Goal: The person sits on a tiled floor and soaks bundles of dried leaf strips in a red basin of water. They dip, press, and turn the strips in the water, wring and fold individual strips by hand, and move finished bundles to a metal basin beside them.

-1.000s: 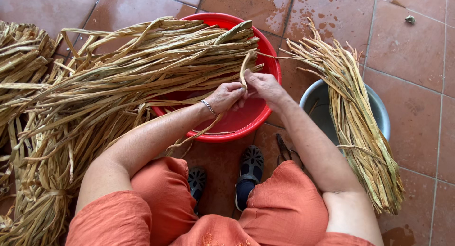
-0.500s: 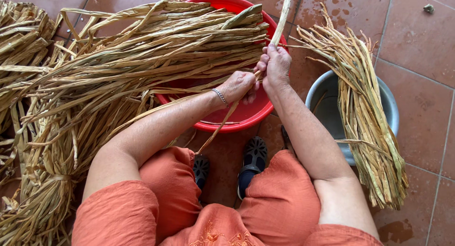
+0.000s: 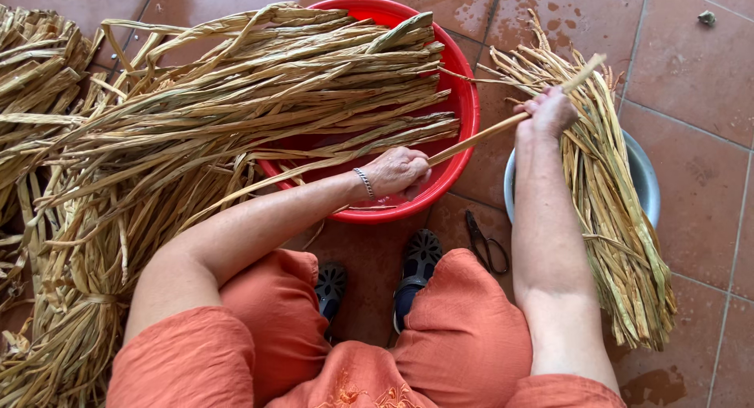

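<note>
My left hand (image 3: pixel 400 172) rests at the near rim of a red plastic basin (image 3: pixel 465 102) and pinches one end of a long dried leaf strip (image 3: pixel 491 130). My right hand (image 3: pixel 547 112) grips the same strip farther along, out to the right above a bundle of dried strips (image 3: pixel 609 196). The strip runs taut between both hands and sticks out past the right one. A big sheaf of dried leaves (image 3: pixel 236 117) lies across the basin and spreads to the left.
A grey metal bucket (image 3: pixel 642 176) stands under the right bundle. Black scissors (image 3: pixel 487 247) lie on the red tile floor by my right knee. More tied leaf bundles (image 3: pixel 39 70) pile up at far left. My sandalled feet (image 3: pixel 416 270) are between my knees.
My right hand has swung from above the basin out to the right, drawing the strip from upright to nearly level. My left hand stayed at the basin rim.
</note>
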### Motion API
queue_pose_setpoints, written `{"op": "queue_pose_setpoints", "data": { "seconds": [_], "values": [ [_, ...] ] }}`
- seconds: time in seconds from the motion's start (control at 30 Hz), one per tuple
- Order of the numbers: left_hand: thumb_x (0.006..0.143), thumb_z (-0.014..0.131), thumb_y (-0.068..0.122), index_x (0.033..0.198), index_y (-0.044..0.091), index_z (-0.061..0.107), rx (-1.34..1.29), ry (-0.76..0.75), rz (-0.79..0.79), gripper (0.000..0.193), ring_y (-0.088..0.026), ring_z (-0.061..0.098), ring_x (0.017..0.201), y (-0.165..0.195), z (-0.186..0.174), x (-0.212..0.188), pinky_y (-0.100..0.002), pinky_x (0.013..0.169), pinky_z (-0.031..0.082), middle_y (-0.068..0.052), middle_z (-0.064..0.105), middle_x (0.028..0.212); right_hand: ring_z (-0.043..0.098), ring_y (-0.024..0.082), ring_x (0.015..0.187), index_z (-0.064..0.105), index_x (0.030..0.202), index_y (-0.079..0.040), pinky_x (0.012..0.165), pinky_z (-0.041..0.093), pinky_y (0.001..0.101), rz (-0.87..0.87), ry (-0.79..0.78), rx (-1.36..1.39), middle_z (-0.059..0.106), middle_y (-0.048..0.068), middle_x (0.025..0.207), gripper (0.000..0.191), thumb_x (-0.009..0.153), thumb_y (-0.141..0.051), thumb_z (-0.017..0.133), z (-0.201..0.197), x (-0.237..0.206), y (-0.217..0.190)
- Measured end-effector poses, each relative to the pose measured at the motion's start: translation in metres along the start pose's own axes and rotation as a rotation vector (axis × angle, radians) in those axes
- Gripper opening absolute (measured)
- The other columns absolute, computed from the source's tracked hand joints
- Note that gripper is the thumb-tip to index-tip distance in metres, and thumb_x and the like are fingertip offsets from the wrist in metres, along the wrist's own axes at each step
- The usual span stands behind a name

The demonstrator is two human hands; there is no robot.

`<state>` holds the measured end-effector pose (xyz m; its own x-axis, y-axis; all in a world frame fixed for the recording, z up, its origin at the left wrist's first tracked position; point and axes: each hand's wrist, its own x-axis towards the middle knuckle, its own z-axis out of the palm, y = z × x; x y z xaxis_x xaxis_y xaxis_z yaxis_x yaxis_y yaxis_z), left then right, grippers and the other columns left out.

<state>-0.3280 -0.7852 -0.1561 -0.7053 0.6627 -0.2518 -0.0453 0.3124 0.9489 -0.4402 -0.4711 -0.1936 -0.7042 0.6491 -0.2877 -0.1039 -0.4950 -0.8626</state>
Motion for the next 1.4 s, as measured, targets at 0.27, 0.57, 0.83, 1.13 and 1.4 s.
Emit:
{"op": "queue_pose_setpoints", "data": {
  "seconds": [0.27, 0.57, 0.83, 1.13, 1.4],
  "values": [
    [0.096, 0.044, 0.025, 0.088, 0.006, 0.068, 0.181, -0.023, -0.061, 0.031, -0.016, 0.066, 0.06, -0.008, -0.008, -0.009, -0.033, 0.063, 0.053, -0.006, 0.066, 0.065, 0.039, 0.013, 0.042, 0.053, 0.091, -0.007, 0.043, 0.05, 0.0389, 0.083, 0.02, 0.183, 0.045, -0.001, 0.061, 0.025, 0.108, -0.021, 0.042, -0.039, 0.017, -0.031],
    [0.094, 0.062, 0.035, 0.101, 0.016, 0.08, 0.513, 0.093, -0.143, 0.027, -0.021, 0.076, 0.088, -0.079, -0.058, -0.018, -0.035, 0.079, 0.057, -0.007, 0.079, 0.091, 0.053, 0.016, 0.048, 0.053, 0.096, -0.011, 0.048, 0.056, 0.0386, -0.057, 0.035, 0.135, 0.053, 0.002, 0.065, 0.026, 0.107, -0.034, 0.045, -0.07, 0.026, -0.054],
    [0.095, 0.061, 0.027, 0.125, 0.019, 0.073, 1.221, -0.202, -0.544, 0.033, -0.031, 0.057, 0.132, -0.122, -0.067, -0.025, -0.052, 0.102, 0.048, -0.01, 0.067, 0.136, 0.061, 0.006, 0.065, 0.065, 0.116, -0.009, 0.045, 0.046, 0.0175, -0.17, -0.333, -0.567, 0.068, -0.001, 0.091, 0.017, 0.101, -0.011, 0.072, -0.038, -0.046, -0.007],
    [0.08, 0.071, 0.025, 0.125, 0.021, 0.07, 1.102, 0.054, -0.306, 0.046, -0.034, 0.041, 0.131, -0.133, -0.06, 0.013, -0.059, 0.098, 0.039, -0.012, 0.049, 0.142, 0.076, 0.019, 0.075, 0.066, 0.113, -0.005, 0.057, 0.061, 0.0295, 0.399, -0.684, -0.908, 0.074, 0.009, 0.103, 0.028, 0.097, -0.027, 0.068, -0.02, -0.114, 0.061],
    [0.084, 0.068, 0.013, 0.106, 0.012, 0.077, 0.841, 0.532, 0.1, 0.024, -0.031, 0.056, 0.125, -0.137, -0.062, 0.018, -0.051, 0.1, 0.047, -0.009, 0.065, 0.134, 0.075, 0.019, 0.077, 0.067, 0.117, 0.0, 0.067, 0.062, 0.0323, 0.202, -0.447, -0.652, 0.076, 0.012, 0.092, 0.031, 0.087, -0.008, 0.064, -0.048, -0.074, 0.077]
  ]
}}
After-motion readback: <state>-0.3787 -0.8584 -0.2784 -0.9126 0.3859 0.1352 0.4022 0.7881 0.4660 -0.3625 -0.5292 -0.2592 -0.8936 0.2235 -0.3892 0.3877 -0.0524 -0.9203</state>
